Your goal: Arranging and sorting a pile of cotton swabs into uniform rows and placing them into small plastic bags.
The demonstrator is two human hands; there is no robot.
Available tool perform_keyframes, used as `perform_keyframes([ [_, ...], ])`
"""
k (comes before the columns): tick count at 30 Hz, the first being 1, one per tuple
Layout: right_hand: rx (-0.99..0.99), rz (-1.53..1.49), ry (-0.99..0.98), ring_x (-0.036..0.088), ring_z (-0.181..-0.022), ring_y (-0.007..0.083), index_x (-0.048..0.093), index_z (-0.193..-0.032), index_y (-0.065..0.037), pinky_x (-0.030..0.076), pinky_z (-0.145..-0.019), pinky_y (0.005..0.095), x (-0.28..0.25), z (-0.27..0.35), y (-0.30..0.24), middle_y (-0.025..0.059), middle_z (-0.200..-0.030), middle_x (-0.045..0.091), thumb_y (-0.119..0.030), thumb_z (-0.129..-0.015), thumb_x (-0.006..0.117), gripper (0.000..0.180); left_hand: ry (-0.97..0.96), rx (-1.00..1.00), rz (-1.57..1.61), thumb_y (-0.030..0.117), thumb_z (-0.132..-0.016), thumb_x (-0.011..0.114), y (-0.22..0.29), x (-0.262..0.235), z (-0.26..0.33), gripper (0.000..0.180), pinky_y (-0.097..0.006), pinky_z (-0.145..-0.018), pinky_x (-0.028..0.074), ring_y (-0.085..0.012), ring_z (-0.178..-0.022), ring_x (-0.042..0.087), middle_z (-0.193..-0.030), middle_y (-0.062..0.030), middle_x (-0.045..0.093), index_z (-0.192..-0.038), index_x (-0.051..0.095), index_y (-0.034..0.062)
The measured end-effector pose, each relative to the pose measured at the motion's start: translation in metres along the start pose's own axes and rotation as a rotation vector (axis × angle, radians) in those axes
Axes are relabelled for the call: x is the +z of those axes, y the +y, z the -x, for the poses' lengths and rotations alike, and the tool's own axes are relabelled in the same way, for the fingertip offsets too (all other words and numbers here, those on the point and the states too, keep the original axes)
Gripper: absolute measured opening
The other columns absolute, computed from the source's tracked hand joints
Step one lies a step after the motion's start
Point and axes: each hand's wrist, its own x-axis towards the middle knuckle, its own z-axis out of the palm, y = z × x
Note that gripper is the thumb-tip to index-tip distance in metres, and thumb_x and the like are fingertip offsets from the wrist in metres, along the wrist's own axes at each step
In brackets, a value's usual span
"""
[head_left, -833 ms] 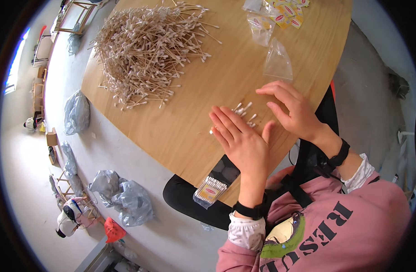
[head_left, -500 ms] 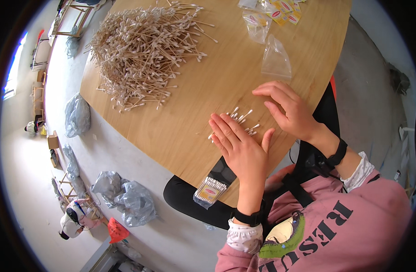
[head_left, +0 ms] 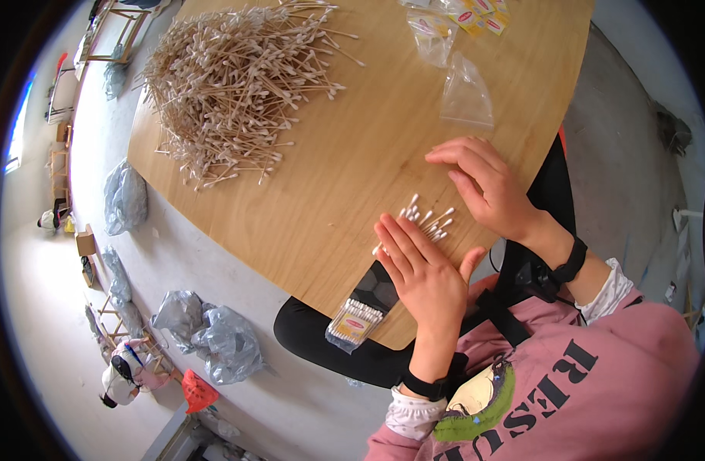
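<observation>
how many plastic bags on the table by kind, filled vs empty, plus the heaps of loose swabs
filled swab packet, at the table's near edge: 1
empty clear bags: at least 2
big loose swab heap: 1
small swab bunch between the left hand and right hand: 1
total: 5

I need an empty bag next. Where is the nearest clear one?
In the head view, the empty clear bag lies on the wooden table, just beyond the right hand.

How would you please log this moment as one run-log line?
left hand: flat on small swab bunch | right hand: open beside bunch | swab pile: far | empty bag: beyond
</observation>
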Motion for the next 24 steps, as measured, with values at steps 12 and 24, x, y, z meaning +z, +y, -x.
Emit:
perform_keyframes([
  [12, 0.060, -0.162, -0.008, 0.058, -0.117, 0.0327, 0.062, -0.120, -0.004, 0.046, -0.101, 0.0392, 0.007, -0.001, -0.012, 0.0133, -0.121, 0.063, -0.001, -0.094, 0.056, 0.026, 0.085, -0.038, 0.000, 0.072, -0.088, 0.053, -0.025, -0.011, -0.030, 0.113, -0.051, -0.123, 0.010, -0.0379, -0.155, 0.011, -0.165, -0.0264, 0.015, -0.156, 0.015, -0.0089],
  [24, 0.284, -0.846, -0.066, 0.042, -0.138, 0.0177, 0.046, -0.144, -0.003, 0.031, -0.115, 0.0338, 0.057, -0.009, -0.030, 0.0107, -0.144, 0.049, -0.047, -0.107, 0.042, 0.057, 0.792, -0.344, 1.595, 0.054, -0.108, 0.026, -0.017, -0.005, -0.026, 0.074, -0.042, -0.125, 0.010, -0.0260, -0.155, 0.016, -0.165, -0.0165, 0.020, -0.160, 0.011, 0.0032],
])
